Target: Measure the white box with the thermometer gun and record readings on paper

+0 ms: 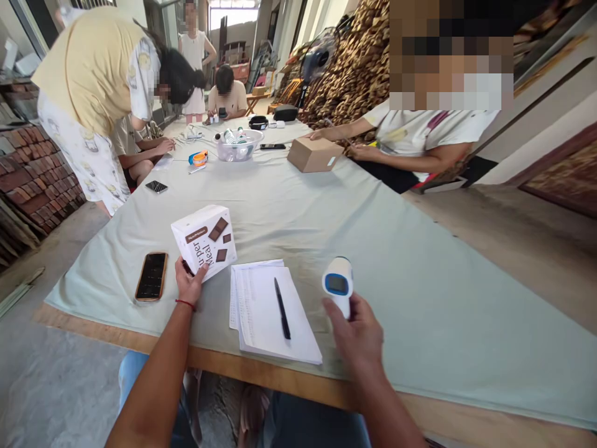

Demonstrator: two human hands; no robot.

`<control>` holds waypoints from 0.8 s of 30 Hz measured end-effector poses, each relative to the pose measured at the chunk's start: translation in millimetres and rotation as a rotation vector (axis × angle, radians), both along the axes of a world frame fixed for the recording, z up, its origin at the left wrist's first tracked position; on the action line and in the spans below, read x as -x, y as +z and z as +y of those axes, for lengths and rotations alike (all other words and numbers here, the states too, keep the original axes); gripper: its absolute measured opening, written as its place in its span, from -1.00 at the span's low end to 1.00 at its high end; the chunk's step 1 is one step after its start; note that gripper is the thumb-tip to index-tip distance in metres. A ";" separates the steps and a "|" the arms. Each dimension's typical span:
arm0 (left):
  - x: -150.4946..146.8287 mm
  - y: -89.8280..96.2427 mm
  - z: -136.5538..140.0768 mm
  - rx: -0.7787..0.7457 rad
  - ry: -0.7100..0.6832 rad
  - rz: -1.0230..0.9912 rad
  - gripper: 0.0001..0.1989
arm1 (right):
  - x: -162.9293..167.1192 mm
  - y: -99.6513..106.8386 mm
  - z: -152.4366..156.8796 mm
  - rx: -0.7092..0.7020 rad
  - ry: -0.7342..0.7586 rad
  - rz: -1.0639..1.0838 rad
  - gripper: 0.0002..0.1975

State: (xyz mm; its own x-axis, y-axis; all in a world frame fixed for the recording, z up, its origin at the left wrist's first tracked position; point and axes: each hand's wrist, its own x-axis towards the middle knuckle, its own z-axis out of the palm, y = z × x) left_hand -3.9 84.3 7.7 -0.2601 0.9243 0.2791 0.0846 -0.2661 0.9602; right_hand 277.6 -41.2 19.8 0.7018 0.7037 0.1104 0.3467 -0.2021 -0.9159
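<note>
The person's right hand is wrapped around the handle of a white-and-blue device, its small grey screen facing back, above the green cloth. The left hand clasps the lower edge of a white box, thumb on the printed face; the box is tilted. Between the hands, a black pen lies on a stack of papers. Left of the left hand is an orange-edged phone. Farther off stand a clear basin holding bottles and a brown carton, with a seated co-worker beside the carton.
</note>
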 end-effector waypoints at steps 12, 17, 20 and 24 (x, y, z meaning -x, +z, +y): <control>9.0 0.6 -22.7 0.028 -0.237 0.084 -0.48 | 128.9 57.4 26.4 -0.172 0.589 0.680 -0.58; 7.7 -1.7 -19.6 0.026 -0.219 0.201 -0.50 | 140.1 50.4 47.7 -0.219 0.533 0.589 -0.56; 5.9 -0.1 -21.2 0.024 -0.228 0.189 -0.52 | 141.4 46.7 52.0 -0.199 0.513 0.525 -0.56; 4.5 2.7 -23.3 0.023 -0.255 0.135 -0.50 | 141.7 46.6 52.7 -0.158 0.503 0.483 -0.57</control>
State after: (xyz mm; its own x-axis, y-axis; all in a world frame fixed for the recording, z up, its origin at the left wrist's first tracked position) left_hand -8.3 61.1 10.4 0.0196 0.9615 0.2741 0.1454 -0.2739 0.9507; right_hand 135.9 11.5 66.3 0.2923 0.9563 -0.0034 -0.0889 0.0237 -0.9958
